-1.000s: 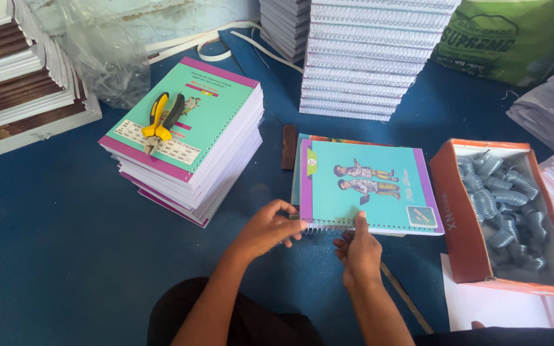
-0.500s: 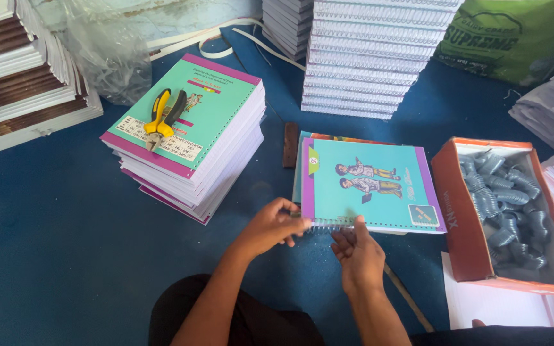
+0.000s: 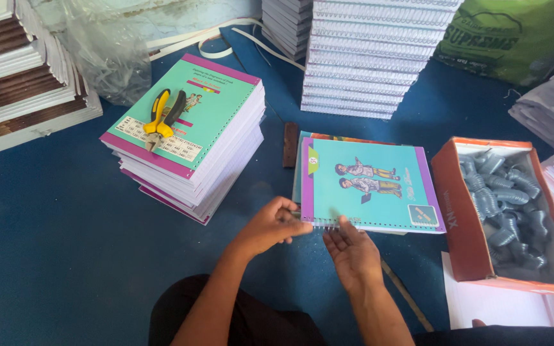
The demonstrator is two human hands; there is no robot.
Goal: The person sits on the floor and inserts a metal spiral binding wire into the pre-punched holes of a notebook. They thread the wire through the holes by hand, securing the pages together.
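Two hands at notebook (image 3: 370, 186) edge | left hand (image 3: 267, 225) pinching spiral wire (image 3: 328, 224) | right hand (image 3: 352, 251) open, palm up

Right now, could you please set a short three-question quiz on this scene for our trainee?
1. True or false: the yellow-handled pliers lie in the orange box.
2. Which of the two hands pinches the spiral wire at the turquoise notebook's near edge?
3. The orange box holds: A) grey wire coils B) pens C) tape.

Key: 1. False, they lie on the stack of books. 2. The left hand; the right hand is open beside it. 3. A.
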